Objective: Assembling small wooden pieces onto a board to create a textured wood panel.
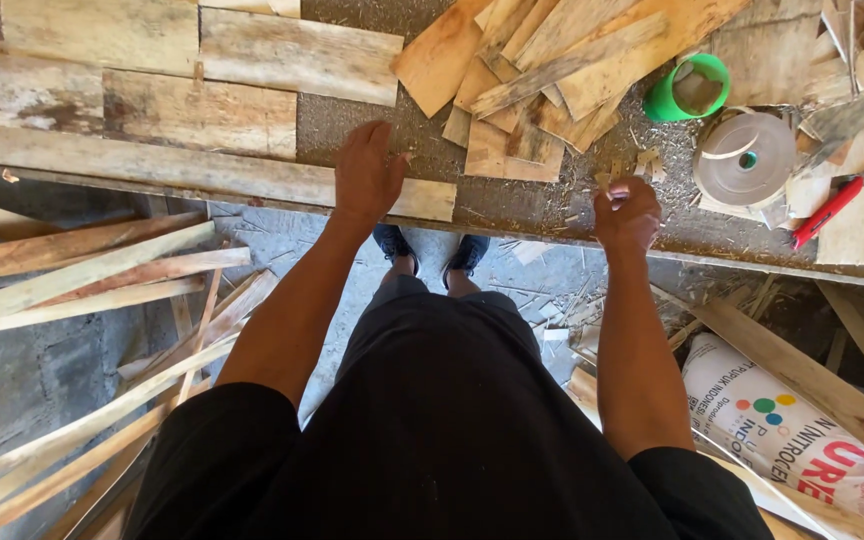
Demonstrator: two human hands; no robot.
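My left hand (368, 172) lies flat, fingers together, on the end of a long weathered plank (202, 172) along the workbench's near edge. My right hand (627, 213) is curled near the bench edge, fingers pinched on something small and pale; what it is I cannot tell. Just beyond both hands lies a heap of short, thin wood offcuts (542, 75) on the sawdust-covered bench (512, 205).
A green cup (690, 88), a roll of beige tape (747, 158) and a red-handled cutter (828, 211) sit on the bench at right. Broad old boards (152, 70) lie at back left. Long slats (82, 275) lean on the floor left; a printed white sack (792, 430) lies right.
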